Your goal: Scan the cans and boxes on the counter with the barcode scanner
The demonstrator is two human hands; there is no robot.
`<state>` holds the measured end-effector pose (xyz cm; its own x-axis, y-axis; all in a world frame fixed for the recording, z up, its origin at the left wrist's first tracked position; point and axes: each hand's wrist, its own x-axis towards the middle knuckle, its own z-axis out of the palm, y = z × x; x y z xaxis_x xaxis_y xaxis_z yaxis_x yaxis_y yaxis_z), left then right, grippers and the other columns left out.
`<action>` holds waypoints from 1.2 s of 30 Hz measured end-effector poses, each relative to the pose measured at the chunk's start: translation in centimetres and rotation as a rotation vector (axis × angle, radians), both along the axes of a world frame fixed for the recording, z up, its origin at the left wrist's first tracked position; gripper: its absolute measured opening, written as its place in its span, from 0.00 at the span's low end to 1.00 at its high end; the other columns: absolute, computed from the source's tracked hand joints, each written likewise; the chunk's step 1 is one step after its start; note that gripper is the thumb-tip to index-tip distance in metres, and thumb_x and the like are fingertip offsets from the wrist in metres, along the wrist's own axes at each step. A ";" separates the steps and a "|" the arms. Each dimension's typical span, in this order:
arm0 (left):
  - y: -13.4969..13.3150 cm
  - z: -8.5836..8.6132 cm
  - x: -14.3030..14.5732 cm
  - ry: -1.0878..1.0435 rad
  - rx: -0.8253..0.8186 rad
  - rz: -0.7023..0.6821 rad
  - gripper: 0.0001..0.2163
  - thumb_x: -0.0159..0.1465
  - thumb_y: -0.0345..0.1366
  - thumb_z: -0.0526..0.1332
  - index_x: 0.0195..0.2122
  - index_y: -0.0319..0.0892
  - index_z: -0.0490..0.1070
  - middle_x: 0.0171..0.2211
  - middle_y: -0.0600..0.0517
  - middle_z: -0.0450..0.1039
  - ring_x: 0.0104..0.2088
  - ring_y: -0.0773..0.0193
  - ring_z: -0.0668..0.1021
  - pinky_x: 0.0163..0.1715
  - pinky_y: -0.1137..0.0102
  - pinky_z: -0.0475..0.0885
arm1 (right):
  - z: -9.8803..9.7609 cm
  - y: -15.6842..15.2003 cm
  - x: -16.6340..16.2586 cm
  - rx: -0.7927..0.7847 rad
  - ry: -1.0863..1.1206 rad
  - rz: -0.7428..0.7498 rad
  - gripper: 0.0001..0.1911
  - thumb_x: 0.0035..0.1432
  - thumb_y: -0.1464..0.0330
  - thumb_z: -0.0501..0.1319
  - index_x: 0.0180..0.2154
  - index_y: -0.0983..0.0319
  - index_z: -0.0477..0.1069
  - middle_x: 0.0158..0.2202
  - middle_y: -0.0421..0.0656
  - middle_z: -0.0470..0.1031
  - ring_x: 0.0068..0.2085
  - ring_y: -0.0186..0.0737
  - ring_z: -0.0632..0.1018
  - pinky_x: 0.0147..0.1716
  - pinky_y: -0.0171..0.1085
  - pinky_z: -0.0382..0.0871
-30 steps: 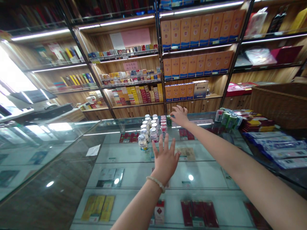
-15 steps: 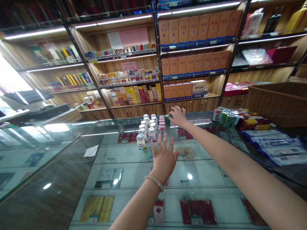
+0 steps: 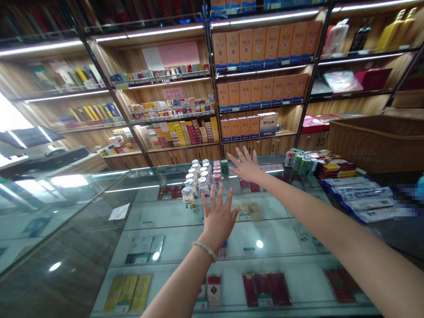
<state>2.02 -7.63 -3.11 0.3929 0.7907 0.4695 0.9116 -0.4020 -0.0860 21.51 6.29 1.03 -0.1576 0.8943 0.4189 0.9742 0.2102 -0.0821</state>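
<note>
My left hand (image 3: 218, 216), with a beaded bracelet at the wrist, is spread over the glass display counter (image 3: 281, 225) and holds nothing. Just beyond its fingertips stand small clear jars (image 3: 189, 197) with pale lids, grouped in rows. Beside them is a row of pink cans (image 3: 217, 179), with a green can (image 3: 224, 167) at the far end. My right hand (image 3: 247, 168) reaches farther out, fingers apart and empty, right of the green can. A small gap shows between that can and the fingers.
At the right lie more cans (image 3: 303, 164), a stack of red and yellow packs (image 3: 334, 164), blue-white packets (image 3: 361, 198) and a wicker basket (image 3: 371, 141). Cigarette packs sit under the glass. Shelves with orange boxes (image 3: 245, 90) rise behind. A paper slip (image 3: 119, 212) lies at left.
My right hand has come away from the green can, its fingers spreading wider. The view has shifted slightly to the right. My left hand stays spread before the jars.
</note>
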 end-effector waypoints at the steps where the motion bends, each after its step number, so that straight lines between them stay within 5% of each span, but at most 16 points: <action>1: 0.0 0.0 0.0 0.005 0.003 0.000 0.29 0.71 0.50 0.58 0.71 0.50 0.61 0.75 0.41 0.53 0.75 0.40 0.51 0.70 0.34 0.44 | 0.0 -0.6 0.3 0.006 -0.014 0.008 0.34 0.71 0.50 0.50 0.74 0.47 0.51 0.78 0.48 0.41 0.77 0.63 0.42 0.69 0.72 0.34; 11: 0.4 -0.3 0.0 0.005 0.058 -0.006 0.27 0.72 0.45 0.57 0.71 0.48 0.63 0.74 0.39 0.53 0.75 0.40 0.53 0.70 0.34 0.40 | 1.6 -7.1 5.9 0.057 -0.068 0.019 0.32 0.73 0.51 0.49 0.73 0.49 0.55 0.77 0.48 0.46 0.77 0.60 0.46 0.70 0.71 0.34; 24: 1.5 -0.4 0.2 -0.011 0.077 0.004 0.26 0.72 0.44 0.55 0.70 0.46 0.65 0.74 0.38 0.55 0.74 0.38 0.54 0.70 0.34 0.35 | -0.1 -16.4 15.2 0.050 -0.168 -0.149 0.30 0.74 0.54 0.46 0.73 0.51 0.56 0.76 0.48 0.52 0.76 0.58 0.51 0.69 0.68 0.43; 36: 1.9 0.3 0.1 0.030 0.157 -0.052 0.23 0.73 0.43 0.53 0.67 0.47 0.68 0.73 0.38 0.57 0.73 0.39 0.57 0.71 0.36 0.37 | -2.1 -18.0 18.4 0.041 -0.100 -0.244 0.28 0.75 0.55 0.46 0.71 0.51 0.60 0.75 0.49 0.56 0.74 0.58 0.55 0.69 0.68 0.42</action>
